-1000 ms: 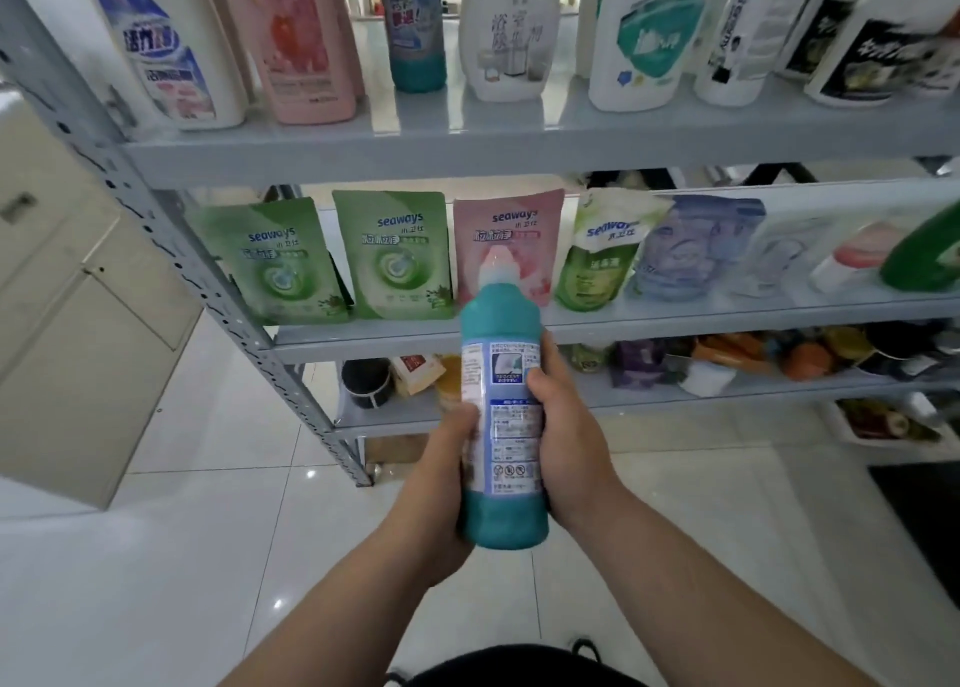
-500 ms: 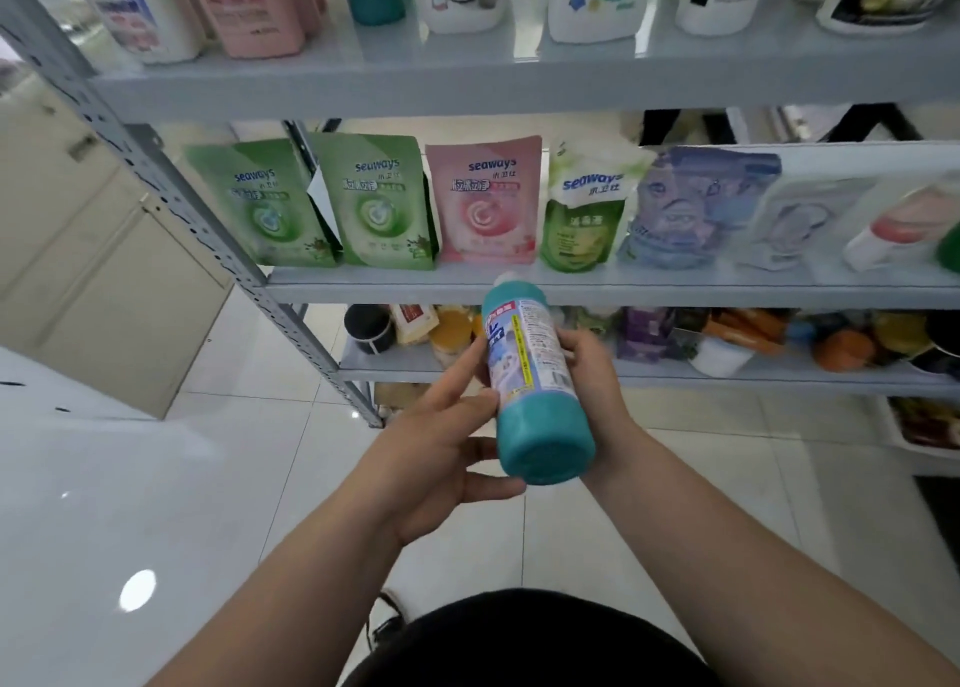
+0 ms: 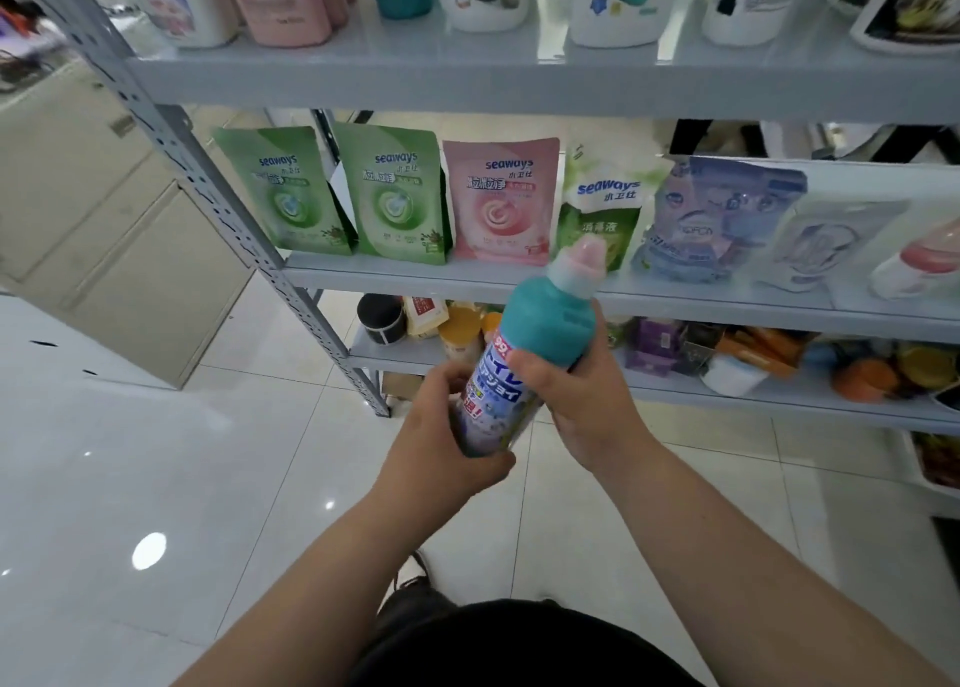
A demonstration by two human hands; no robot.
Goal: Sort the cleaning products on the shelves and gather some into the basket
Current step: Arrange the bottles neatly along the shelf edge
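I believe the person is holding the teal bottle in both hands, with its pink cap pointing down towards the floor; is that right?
Not quite. The head view shows the teal bottle held by the left hand and the right hand, but its pink cap points up and to the right, towards the shelves, not down.

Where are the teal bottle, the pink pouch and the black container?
teal bottle (image 3: 548, 322): head view, its teal shoulder.
pink pouch (image 3: 501, 203): head view, its front panel.
black container (image 3: 379, 312): head view, its side wall.
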